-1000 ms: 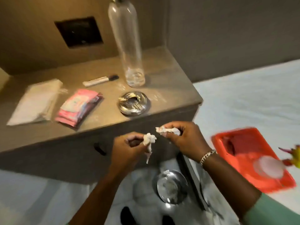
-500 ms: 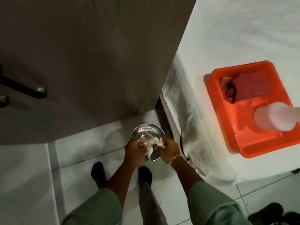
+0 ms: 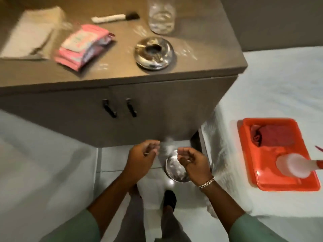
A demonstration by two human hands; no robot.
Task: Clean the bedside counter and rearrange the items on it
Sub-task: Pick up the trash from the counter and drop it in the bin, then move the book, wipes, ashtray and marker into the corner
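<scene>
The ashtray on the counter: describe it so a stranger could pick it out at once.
Find the brown bedside counter beside the white bed. Near its front edge, in front of the clear bottle and right of the pink packet, sits the ashtray. It alone there is round, shiny metal.

Left hand (image 3: 139, 159) and right hand (image 3: 193, 164) hang loosely curled, apart.

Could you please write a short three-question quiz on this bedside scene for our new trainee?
1. True or false: the metal ashtray sits on the bedside counter.
2. What holds the red cloth and spray bottle? A) orange tray B) metal bin C) cabinet
3. Fill in: the pink packet lies to the ____ of the ashtray in the picture.

Key:
1. True.
2. A, the orange tray on the bed.
3. Left.
</scene>
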